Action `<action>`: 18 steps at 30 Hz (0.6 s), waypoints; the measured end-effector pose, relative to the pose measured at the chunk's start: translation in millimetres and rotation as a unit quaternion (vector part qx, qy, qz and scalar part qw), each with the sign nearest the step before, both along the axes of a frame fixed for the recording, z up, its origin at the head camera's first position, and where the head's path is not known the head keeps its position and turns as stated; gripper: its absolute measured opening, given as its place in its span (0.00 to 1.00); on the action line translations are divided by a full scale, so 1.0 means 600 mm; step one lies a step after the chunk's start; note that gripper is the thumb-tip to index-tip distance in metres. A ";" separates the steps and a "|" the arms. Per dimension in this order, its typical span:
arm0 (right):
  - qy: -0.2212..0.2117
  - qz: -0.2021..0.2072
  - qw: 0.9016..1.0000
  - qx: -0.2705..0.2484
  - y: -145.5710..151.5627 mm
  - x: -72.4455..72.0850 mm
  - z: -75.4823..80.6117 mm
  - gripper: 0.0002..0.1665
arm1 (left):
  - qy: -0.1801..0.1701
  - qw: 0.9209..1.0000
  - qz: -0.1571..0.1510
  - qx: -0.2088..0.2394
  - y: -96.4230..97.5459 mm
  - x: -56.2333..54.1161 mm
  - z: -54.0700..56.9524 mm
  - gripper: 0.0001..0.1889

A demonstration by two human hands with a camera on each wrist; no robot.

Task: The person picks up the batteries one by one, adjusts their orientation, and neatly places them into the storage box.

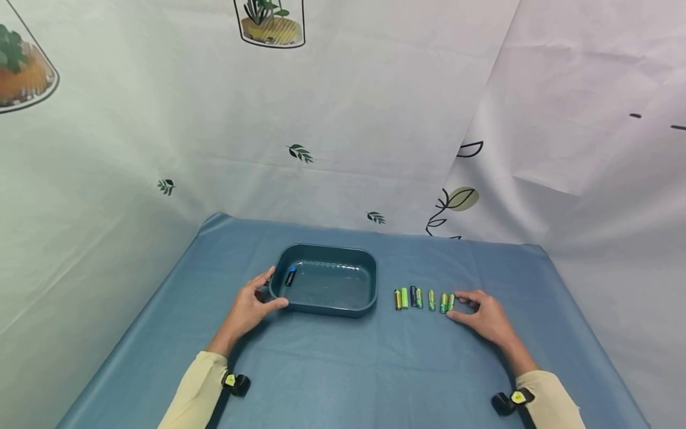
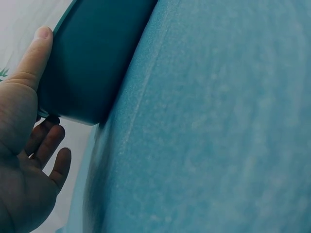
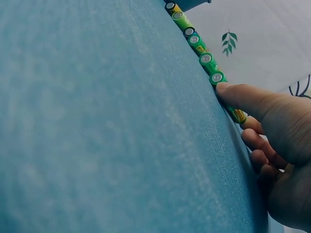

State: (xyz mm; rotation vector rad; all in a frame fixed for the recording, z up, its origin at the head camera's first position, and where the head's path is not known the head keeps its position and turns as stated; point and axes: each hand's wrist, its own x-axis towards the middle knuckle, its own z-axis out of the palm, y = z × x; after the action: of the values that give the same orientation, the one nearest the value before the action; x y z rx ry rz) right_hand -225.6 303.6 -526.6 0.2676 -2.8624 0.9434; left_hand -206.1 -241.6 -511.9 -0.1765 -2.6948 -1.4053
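Observation:
A dark teal rectangular dish [image 1: 331,311] stands on the left half of the cloth, with one black-and-blue battery [image 1: 290,277] inside near its left wall. My left hand [image 1: 250,307] grips the dish's near left corner. In the left wrist view the thumb [image 2: 38,56] lies along the dish's side, and the other fingers curl beside its corner. To the right of the dish, several batteries [image 1: 419,298] lie in a row, mostly green. At the row's right end my right hand [image 1: 486,316] pinches the last green battery [image 1: 451,302] by its two ends, thumb at the near end.
A blue cloth [image 1: 343,369] covers the table. Behind it and at both sides hangs a white sheet [image 1: 343,119] printed with leaves and plants. Wrist cameras [image 1: 242,385] are strapped over the pale yellow sleeves [image 1: 194,387].

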 end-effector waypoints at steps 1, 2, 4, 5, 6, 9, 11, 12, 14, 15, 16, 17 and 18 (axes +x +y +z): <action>0.000 -0.001 1.000 0.001 0.000 0.000 0.001 0.32 | 0.000 1.000 -0.001 -0.001 0.000 0.000 0.000 0.48; 0.000 -0.001 1.000 0.001 0.000 -0.001 0.001 0.32 | 0.001 1.000 -0.001 -0.001 -0.001 0.000 0.000 0.48; 0.001 0.001 1.000 0.002 -0.001 -0.001 0.002 0.31 | 0.001 1.000 -0.002 0.001 -0.001 -0.001 0.000 0.48; 0.004 0.001 1.000 0.003 0.000 -0.002 0.002 0.31 | 0.000 1.000 -0.002 0.002 -0.001 0.000 0.000 0.48; 0.007 0.002 1.000 0.003 0.000 -0.002 0.002 0.31 | 0.000 1.000 -0.003 0.003 -0.001 -0.001 0.001 0.48; 0.017 0.001 1.000 0.004 0.002 -0.004 0.000 0.31 | 0.002 1.000 -0.003 0.005 -0.001 -0.001 0.001 0.49; 0.024 -0.001 1.000 0.001 0.004 -0.004 -0.001 0.31 | 0.002 1.000 -0.002 0.006 0.000 -0.002 0.001 0.49; 0.026 -0.001 1.000 -0.002 0.004 -0.004 -0.001 0.30 | 0.003 1.000 -0.002 0.005 0.000 -0.002 0.000 0.49; 0.031 -0.001 0.999 -0.006 0.005 -0.004 0.001 0.30 | 0.005 1.000 -0.003 0.003 -0.001 -0.002 -0.001 0.49; 0.034 0.000 0.999 -0.008 0.004 -0.004 0.003 0.30 | 0.005 1.000 -0.003 0.003 -0.001 -0.002 -0.001 0.49; 0.035 0.002 0.999 -0.008 0.004 -0.003 0.006 0.30 | 0.005 1.000 -0.003 0.004 -0.001 -0.003 -0.001 0.49; 0.035 0.003 0.999 -0.008 0.003 -0.003 0.009 0.30 | 0.006 1.000 -0.004 0.004 -0.001 -0.002 -0.001 0.49; 0.036 0.003 0.999 -0.008 0.001 -0.003 0.012 0.30 | 0.006 1.000 -0.006 0.004 -0.001 -0.002 -0.002 0.49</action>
State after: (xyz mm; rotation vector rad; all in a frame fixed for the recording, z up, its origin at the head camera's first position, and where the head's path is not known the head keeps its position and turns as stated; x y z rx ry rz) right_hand -227.4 304.2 -519.3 0.3037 -2.7879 0.9386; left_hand -207.5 -242.5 -512.9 -0.1989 -2.6824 -1.4138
